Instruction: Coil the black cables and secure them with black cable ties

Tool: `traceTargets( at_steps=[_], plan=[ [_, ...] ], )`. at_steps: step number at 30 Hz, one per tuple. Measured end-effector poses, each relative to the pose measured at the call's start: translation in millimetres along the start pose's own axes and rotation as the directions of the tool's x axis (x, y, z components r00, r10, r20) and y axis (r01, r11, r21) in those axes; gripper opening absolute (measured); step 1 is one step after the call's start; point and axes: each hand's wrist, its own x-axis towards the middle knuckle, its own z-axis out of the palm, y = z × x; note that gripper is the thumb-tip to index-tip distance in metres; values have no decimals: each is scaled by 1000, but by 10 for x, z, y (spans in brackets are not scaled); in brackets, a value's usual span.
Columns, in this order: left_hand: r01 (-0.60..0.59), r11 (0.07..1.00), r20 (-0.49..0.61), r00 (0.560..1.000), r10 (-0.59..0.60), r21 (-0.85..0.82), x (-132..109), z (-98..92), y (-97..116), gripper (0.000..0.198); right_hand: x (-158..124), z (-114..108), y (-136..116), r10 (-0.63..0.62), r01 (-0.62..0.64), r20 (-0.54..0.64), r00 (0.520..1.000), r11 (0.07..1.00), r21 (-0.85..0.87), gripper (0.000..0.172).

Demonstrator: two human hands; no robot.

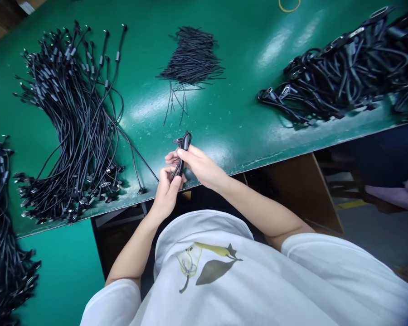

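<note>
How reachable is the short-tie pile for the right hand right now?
Probably yes: only green table lies between the right hand and the tie pile, but it is busy holding a folded cable.

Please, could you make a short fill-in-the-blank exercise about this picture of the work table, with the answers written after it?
1. The left hand and the right hand together hold one folded cable; its colour is ____.
2. The top of the table is ____.
3. The heap of thin ties lies ____ the loose cables and the bundled cables.
Missing words: black; green; between.
</note>
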Motion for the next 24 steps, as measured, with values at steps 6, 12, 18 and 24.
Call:
traceTargets(
  at_steps=[6,12,18,24],
  plan=[
    [398,785,224,917,-329,-475,44,104,180,53,47,-141,-96,-117,129,-94,989,983,131,21],
    [389,717,161,916,-368,-578,51,257,260,44,23,-92,-89,-216,227,-118,969,969,94,16],
    [344,765,132,936,-327,-544,110,325,237,46,41,-151,-99,-223,220,-73,972,974,-44,11],
    [253,840,144,967,-209,-480,194,448,193,54,-23,-60,-41,-211,205,-97,973,976,-70,18]
  ],
)
